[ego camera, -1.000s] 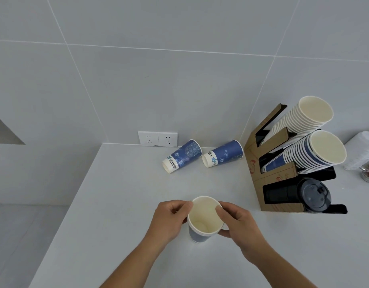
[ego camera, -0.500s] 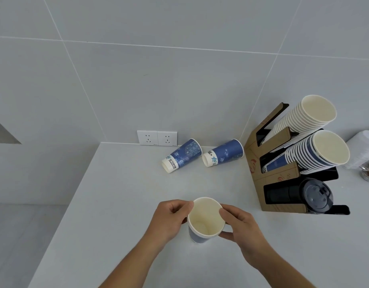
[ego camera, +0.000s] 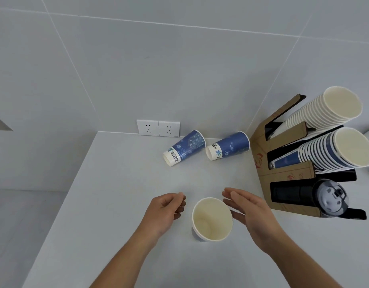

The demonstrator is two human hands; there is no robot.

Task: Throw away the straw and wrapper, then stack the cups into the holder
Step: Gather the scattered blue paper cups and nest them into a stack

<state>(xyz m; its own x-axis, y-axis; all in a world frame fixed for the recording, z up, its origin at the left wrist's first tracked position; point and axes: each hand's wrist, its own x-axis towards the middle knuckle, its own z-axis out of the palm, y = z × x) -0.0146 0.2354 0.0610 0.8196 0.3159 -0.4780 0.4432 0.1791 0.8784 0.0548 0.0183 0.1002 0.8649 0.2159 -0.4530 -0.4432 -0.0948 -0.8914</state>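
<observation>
Upright cup (ego camera: 212, 219) stands free on near tabletop (ego camera: 117, 183) between left hand (ego camera: 165, 213), loosely curled, and right hand (ego camera: 250, 213), spread flat, neither touching it, likely ready for regrasp toward holder (ego camera: 287, 175) at right; two cups (ego camera: 184, 147) (ego camera: 228, 145) lie far.

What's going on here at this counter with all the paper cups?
A person is tidying paper cups on a white counter. An upright blue paper cup with a cream inside stands between the hands; the left hand and the right hand are open beside it, neither touching it. Two more blue patterned paper cups lie on their sides near the wall socket. The brown cardboard cup holder on the right already carries two stacks. No straw or wrapper is in view.
</observation>
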